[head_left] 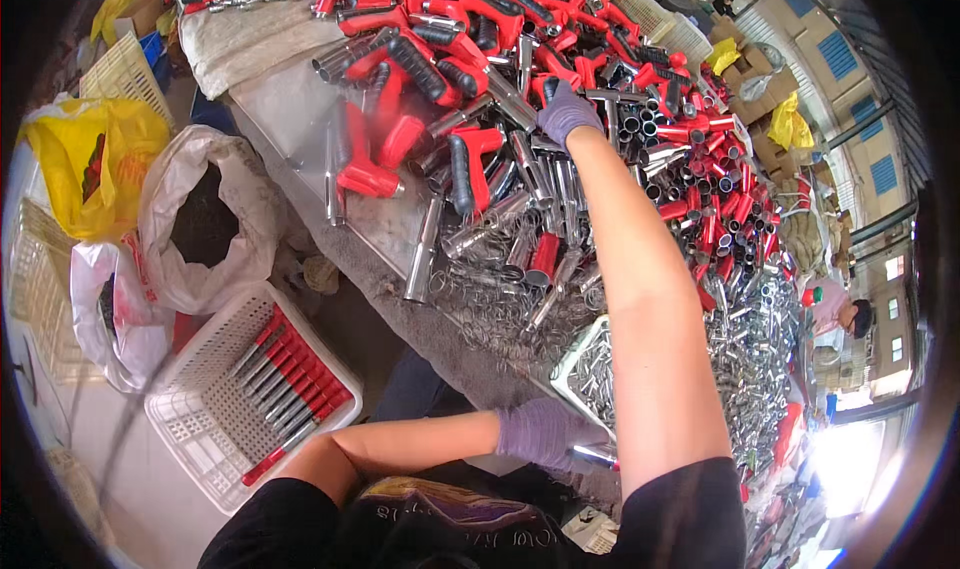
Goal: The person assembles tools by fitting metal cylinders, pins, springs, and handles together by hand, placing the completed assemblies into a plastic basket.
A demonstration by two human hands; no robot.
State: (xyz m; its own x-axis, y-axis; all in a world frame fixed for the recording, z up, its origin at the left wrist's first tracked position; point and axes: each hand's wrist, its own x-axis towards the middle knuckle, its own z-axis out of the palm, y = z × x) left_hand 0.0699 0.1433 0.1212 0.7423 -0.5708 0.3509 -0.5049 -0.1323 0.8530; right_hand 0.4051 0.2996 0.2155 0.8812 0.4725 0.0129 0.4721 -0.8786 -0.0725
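Note:
My right hand (pixel 568 117), in a purple glove, reaches far forward into a heap of red-and-black pistol-grip handles with chrome tubes. Its fingers close at the black grip of one handle (pixel 550 87); the fingertips are partly hidden. My left hand (pixel 545 434), gloved the same way, is low and close to my body, with its fingers closed around a short chrome tube (pixel 597 456). Much of that tube is hidden by the glove and my right arm. Beside the left hand stands a white tray (pixel 566 374) full of small metal parts.
A white plastic basket (pixel 190 439) at the lower left holds a row of red-and-chrome tubes. Behind it are white sacks (pixel 255 209) and a yellow bag (pixel 120 159). Red-ended tubes (pixel 715 209) and small metal parts (pixel 760 359) pile up at the right. Another person (pixel 835 314) is farther off.

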